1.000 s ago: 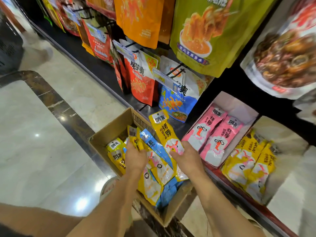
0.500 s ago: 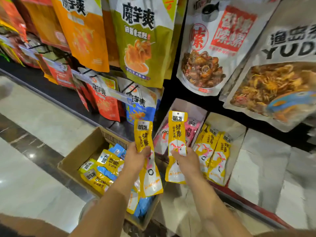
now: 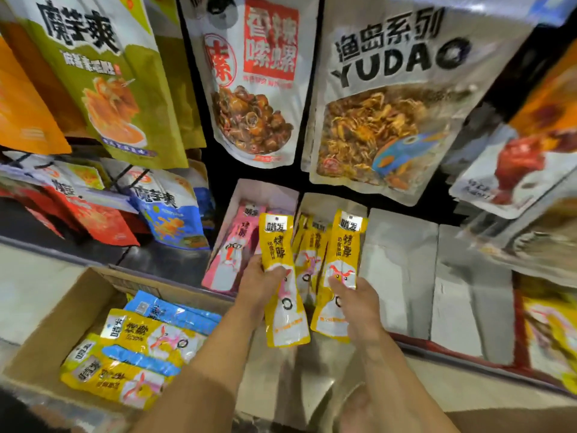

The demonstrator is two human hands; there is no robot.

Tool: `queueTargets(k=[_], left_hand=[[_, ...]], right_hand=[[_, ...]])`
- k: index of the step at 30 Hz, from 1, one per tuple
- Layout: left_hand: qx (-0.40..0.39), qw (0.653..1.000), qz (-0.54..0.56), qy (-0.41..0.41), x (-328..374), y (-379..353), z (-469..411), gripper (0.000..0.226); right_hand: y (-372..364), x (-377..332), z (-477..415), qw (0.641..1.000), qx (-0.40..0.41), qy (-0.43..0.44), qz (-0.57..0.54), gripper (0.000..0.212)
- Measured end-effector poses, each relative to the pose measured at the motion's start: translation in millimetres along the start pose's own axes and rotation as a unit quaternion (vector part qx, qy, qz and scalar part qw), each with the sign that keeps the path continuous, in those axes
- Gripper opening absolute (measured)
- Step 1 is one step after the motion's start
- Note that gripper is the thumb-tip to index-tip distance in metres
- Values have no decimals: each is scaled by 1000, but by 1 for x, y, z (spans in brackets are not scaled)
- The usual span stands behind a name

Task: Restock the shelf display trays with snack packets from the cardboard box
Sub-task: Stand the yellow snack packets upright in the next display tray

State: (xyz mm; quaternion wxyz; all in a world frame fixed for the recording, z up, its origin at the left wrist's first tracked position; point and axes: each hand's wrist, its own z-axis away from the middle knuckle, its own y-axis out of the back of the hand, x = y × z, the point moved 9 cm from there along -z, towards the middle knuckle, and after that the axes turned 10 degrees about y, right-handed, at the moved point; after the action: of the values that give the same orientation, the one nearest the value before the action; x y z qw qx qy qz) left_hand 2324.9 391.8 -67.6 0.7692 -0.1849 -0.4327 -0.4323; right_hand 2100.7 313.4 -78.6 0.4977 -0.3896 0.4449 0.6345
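One box [image 3: 46,332] sits low on the left with loose packets [image 3: 150,332] inside. Past its far right corner stand the pink tray [image 3: 274,192] and the yellow tray [image 3: 324,203]. In front of them, the left hand [image 3: 259,282] clamps its fingers round the left packet [image 3: 279,245] and the right hand [image 3: 359,298] round the right packet [image 3: 345,245], both upright.

The long yellow plastic snack packets [image 3: 346,245] are smooth, glossy film that catches the light. The brown corrugated cardboard box [image 3: 46,323] is matt and slightly rough. The white paperboard display trays [image 3: 402,260] look dull and smooth. The large hanging printed pouches [image 3: 390,89] are shiny plastic.
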Motion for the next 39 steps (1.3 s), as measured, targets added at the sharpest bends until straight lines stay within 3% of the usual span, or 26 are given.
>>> queueTargets(k=[4, 9, 15, 25, 32, 35, 39], left_hand=[[-51, 998, -22, -14, 8, -44, -6, 13], [-33, 999, -30, -4, 3, -76, -28, 39], [-54, 996, -70, 29, -3, -124, -53, 49], [-47, 978, -203, -20, -3, -152, -71, 60], [16, 925, -365, -100, 12, -147, -67, 57], [47, 924, -361, -119, 21, -129, -64, 53], [167, 923, -301, -174, 39, -76, -56, 33]], right_hand=[[36, 7, -10, 999, 39, -12, -15, 12], [62, 21, -26, 996, 75, -38, -12, 31], [72, 27, -38, 993, 93, -50, -55, 19], [71, 40, -45, 985, 103, -89, -102, 19], [66, 33, -44, 984, 113, -87, -107, 19], [55, 25, -45, 985, 106, -85, -103, 24], [30, 15, -45, 989, 75, -81, -100, 36]])
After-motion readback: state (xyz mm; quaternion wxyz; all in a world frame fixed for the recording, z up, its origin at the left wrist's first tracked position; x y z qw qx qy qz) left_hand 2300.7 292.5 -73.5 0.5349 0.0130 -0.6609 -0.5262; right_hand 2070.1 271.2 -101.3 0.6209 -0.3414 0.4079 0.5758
